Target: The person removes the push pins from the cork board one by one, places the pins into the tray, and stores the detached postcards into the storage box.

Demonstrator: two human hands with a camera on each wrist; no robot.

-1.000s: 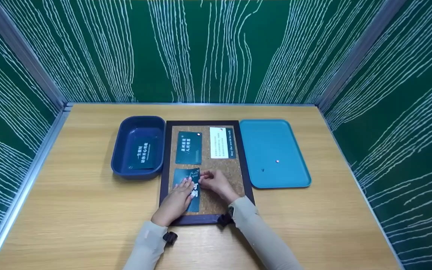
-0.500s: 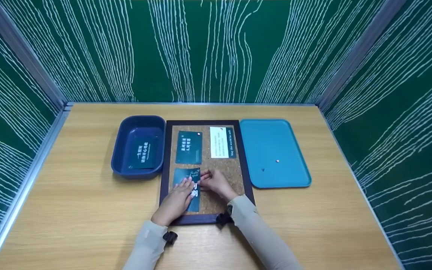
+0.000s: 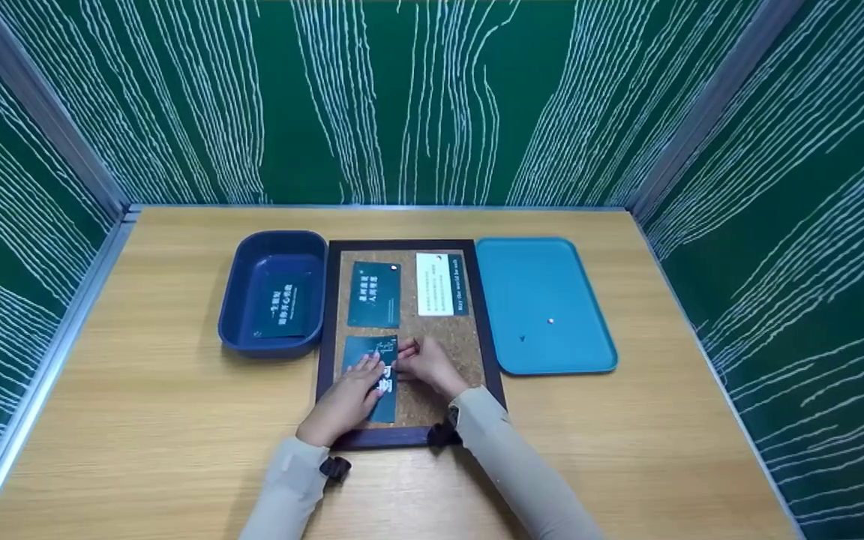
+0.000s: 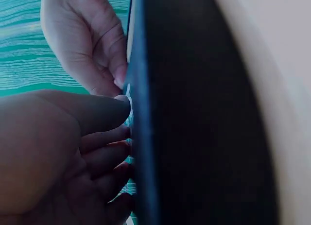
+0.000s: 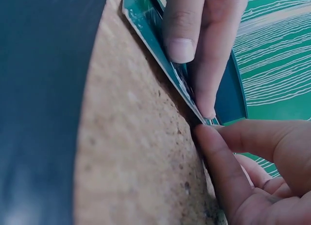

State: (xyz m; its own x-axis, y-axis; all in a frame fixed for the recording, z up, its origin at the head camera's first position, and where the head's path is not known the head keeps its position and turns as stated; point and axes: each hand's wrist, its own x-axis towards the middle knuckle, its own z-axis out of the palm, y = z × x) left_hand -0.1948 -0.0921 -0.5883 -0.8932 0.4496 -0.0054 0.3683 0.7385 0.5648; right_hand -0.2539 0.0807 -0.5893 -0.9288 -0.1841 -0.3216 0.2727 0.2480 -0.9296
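A dark green card (image 3: 359, 346) with white lettering lies on the lower left of the framed cork board (image 3: 443, 328). My left hand (image 3: 338, 401) rests on this card with its fingers extended. At the card's right edge, my right hand (image 3: 432, 369) has thumb and index finger together, pinching the edge. The right wrist view shows the card edge (image 5: 163, 72) raised slightly off the cork, beside the left fingers (image 5: 182, 47). Two other cards, one green (image 3: 373, 296) and one white and green (image 3: 436, 285), lie along the board's upper half, each with a small pin head at its upper right area.
Left of the board stands a dark blue bin (image 3: 231, 319) with a green card (image 3: 282, 306) inside. To the right lies a flat turquoise tray (image 3: 533, 277) bearing a small white pin (image 3: 550, 321) and a small dark one (image 3: 522, 338). Green walls with white lines enclose the table.
Both hands stay at the same card, with only slight finger movement at its right edge. The whole head view has shifted a little to the left.
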